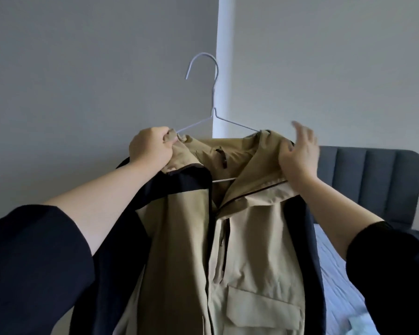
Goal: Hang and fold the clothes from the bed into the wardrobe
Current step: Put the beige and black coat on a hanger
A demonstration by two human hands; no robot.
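A tan jacket [249, 238] with dark navy side panels hangs on a thin white wire hanger [213, 93], held up in front of me. My left hand [150, 148] is clenched on the jacket's left shoulder where it covers the hanger's end. My right hand [299, 153] has its fingers spread and rests flat against the jacket's right shoulder and collar, blurred by motion. The hanger's hook points up and left, free in the air. The wardrobe is out of sight.
A bed with a dark grey padded headboard [373, 180] and pale blue striped bedding [336, 274] lies at the right. A pale garment [358, 325] shows at the bottom right. Grey walls meet at a white corner strip [224, 56] behind the hanger.
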